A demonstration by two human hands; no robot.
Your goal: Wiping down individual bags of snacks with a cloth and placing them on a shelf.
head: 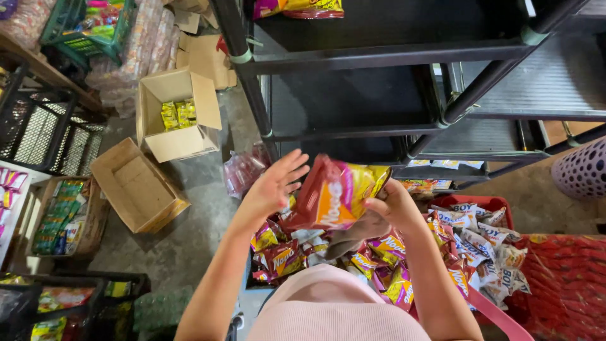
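- R hand (pixel 392 207): fingers curled, pinching the right edge of a red-and-yellow snack bag (pixel 334 192); firm hold.
- L hand (pixel 273 185): fingers spread wide & straight, palm flat against the bag's left side; touching it, not wrapped round it.
- Snack bag: held up tilted between both hands, above the pile of snack packets (pixel 303 249), just in front of the bottom shelf of the black rack (pixel 353 57).
- Pile: red, purple & yellow packets heaped in a container below the hands; its edges mostly hidden by arms & the pink top (pixel 334 309).
- R of the pile: red basket (pixel 486 203) full of white-and-orange packets (pixel 486 246), touching the pile's right edge.
- Rack top shelf: one yellow-red bag (pixel 300 7) at its back edge.
- Floor, L side: open carton (pixel 178 113) w/ a few yellow packs in it; empty carton (pixel 137 186) just beside it, nearer the person; box of green packs (pixel 60 218) near the left edge.
- Far R: perforated lilac bin (pixel 584 169).
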